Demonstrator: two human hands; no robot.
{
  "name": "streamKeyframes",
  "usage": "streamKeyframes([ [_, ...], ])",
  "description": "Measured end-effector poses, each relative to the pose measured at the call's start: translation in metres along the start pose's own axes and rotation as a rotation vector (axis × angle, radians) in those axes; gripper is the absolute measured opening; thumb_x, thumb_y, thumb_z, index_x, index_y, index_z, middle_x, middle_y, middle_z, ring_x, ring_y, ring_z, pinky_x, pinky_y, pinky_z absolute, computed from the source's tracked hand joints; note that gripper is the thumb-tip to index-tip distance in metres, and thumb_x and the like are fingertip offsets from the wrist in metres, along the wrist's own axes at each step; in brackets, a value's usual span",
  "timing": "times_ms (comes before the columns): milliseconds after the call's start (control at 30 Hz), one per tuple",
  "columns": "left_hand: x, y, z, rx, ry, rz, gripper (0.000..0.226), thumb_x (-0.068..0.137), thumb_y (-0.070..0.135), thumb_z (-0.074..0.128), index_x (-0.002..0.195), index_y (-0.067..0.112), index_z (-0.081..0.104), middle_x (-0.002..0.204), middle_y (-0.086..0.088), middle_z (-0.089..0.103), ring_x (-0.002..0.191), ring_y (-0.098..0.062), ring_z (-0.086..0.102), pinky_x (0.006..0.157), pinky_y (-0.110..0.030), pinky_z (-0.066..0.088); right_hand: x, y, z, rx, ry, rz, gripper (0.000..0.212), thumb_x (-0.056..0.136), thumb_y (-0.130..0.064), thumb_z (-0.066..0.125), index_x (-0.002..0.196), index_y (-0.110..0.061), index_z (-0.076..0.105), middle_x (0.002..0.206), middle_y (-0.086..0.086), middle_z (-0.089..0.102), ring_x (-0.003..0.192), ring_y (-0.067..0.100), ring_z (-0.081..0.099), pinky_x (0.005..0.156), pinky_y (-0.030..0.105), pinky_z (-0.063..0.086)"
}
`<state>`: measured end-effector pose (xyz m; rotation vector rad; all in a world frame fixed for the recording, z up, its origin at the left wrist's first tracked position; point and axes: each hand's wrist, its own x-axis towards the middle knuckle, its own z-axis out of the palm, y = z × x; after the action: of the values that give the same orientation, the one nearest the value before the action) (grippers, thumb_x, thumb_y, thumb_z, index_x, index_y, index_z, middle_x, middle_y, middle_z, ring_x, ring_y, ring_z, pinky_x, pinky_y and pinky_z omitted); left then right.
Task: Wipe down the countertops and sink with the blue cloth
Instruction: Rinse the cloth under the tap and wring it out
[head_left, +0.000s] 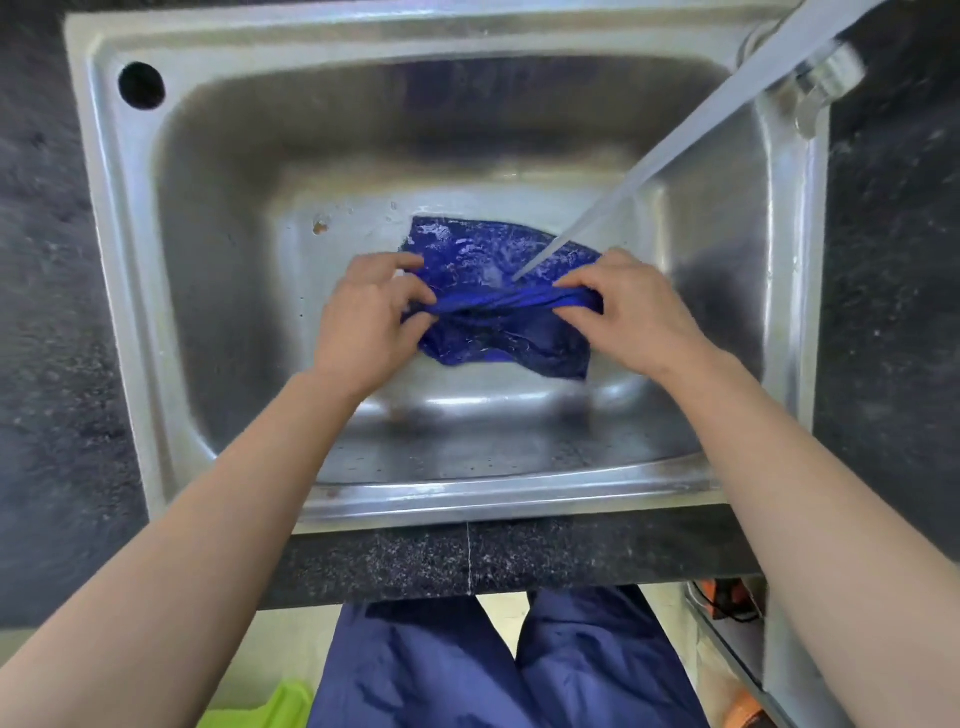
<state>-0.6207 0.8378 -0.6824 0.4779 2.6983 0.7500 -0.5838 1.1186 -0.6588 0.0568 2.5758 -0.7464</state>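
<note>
A wet blue cloth (493, 260) is stretched over the middle of the steel sink (218, 260), and both my hands hold it. My left hand (363, 322) pinches its left end. At the right end, my right hand (634, 312) grips the bunched fabric. A stream of water (649, 171) runs from the tap (821, 78) at the upper right and lands on the cloth between my hands. Dark speckled countertop (47, 312) surrounds the sink on the left, right and front.
A round hole (141, 85) sits in the sink's rim at the back left. The counter's front edge (467, 561) lies just below the sink. Below it are my blue trousers, a green object (270, 706) on the floor and a shelf with orange items (727, 603) at the right.
</note>
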Motion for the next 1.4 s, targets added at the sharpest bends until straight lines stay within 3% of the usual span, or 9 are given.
streamKeyframes([
  [133,0.01,0.014,-0.036,-0.051,0.317,0.039,0.013,0.081,0.018,0.072,0.093,0.017,0.075,0.096,0.001,0.074,0.092,-0.02,0.065,0.081,-0.026,0.046,-0.005,-0.005,-0.022,0.123,0.348,-0.055,0.027,0.085,-0.021,0.07,0.111,-0.025,0.074,0.095,-0.005,0.05,0.085,0.016,0.057,0.075,0.029,0.046],
  [233,0.009,0.021,-0.047,0.042,0.469,0.124,0.008,0.08,0.016,0.074,0.088,0.015,0.075,0.088,-0.001,0.071,0.086,-0.02,0.061,0.072,-0.029,0.046,-0.011,-0.009,-0.025,0.133,0.359,-0.13,0.027,0.084,-0.023,0.07,0.111,-0.021,0.074,0.093,-0.003,0.054,0.081,0.015,0.056,0.073,0.028,0.044],
  [300,0.002,0.02,-0.042,0.091,0.365,0.158,0.006,0.078,0.014,0.074,0.085,0.013,0.074,0.083,-0.005,0.067,0.082,-0.026,0.06,0.066,-0.034,0.048,-0.014,-0.006,-0.019,0.088,0.216,-0.165,0.028,0.084,-0.029,0.07,0.11,-0.02,0.073,0.094,-0.001,0.056,0.083,0.018,0.057,0.075,0.031,0.047],
  [400,-0.01,0.01,-0.023,0.242,-0.192,0.105,0.013,0.081,0.024,0.074,0.09,0.015,0.075,0.086,-0.009,0.067,0.086,-0.035,0.062,0.068,-0.038,0.049,-0.01,0.006,-0.002,-0.123,-0.237,-0.086,0.037,0.086,-0.045,0.07,0.118,-0.026,0.068,0.106,0.003,0.059,0.098,0.024,0.06,0.088,0.041,0.051],
  [467,-0.018,0.003,-0.012,0.257,-0.345,0.058,0.025,0.082,0.04,0.073,0.096,0.019,0.075,0.095,-0.005,0.068,0.095,-0.031,0.06,0.075,-0.038,0.05,-0.01,0.011,0.009,-0.152,-0.376,-0.012,0.042,0.088,-0.045,0.069,0.126,-0.028,0.065,0.117,0.002,0.056,0.106,0.022,0.058,0.095,0.042,0.049],
  [733,0.009,-0.011,0.03,0.146,-0.115,-0.126,0.058,0.096,0.024,0.056,0.149,0.009,0.039,0.159,-0.015,0.029,0.143,-0.036,0.031,0.112,-0.05,0.036,0.023,0.006,0.032,-0.228,-0.068,0.036,0.075,0.098,-0.028,0.061,0.159,-0.016,0.018,0.16,0.014,0.024,0.145,0.037,0.022,0.113,0.047,0.037],
  [833,0.008,-0.006,0.042,0.226,-0.169,-0.167,0.063,0.096,0.031,0.054,0.152,0.011,0.031,0.148,-0.013,0.042,0.126,-0.036,0.043,0.1,-0.049,0.044,0.027,-0.002,0.035,-0.177,-0.109,0.076,0.074,0.096,-0.035,0.063,0.155,-0.014,0.024,0.14,0.014,0.047,0.126,0.035,0.043,0.097,0.046,0.045],
  [1033,-0.01,0.001,0.04,0.1,-0.276,-0.221,0.037,0.093,0.027,0.059,0.129,0.021,0.055,0.117,-0.011,0.061,0.102,-0.035,0.061,0.082,-0.041,0.047,0.015,-0.005,0.044,-0.233,-0.351,0.08,0.04,0.096,-0.045,0.059,0.126,-0.019,0.051,0.109,0.008,0.065,0.1,0.031,0.061,0.072,0.034,0.039],
  [1400,0.021,0.026,-0.02,-0.16,0.387,-0.029,0.029,0.082,0.015,0.065,0.111,0.012,0.07,0.091,0.002,0.051,0.079,-0.008,0.048,0.073,-0.02,0.034,0.008,-0.017,-0.023,0.106,0.331,0.019,0.022,0.093,-0.035,0.062,0.107,-0.019,0.066,0.099,0.002,0.058,0.092,0.024,0.056,0.076,0.032,0.041],
])
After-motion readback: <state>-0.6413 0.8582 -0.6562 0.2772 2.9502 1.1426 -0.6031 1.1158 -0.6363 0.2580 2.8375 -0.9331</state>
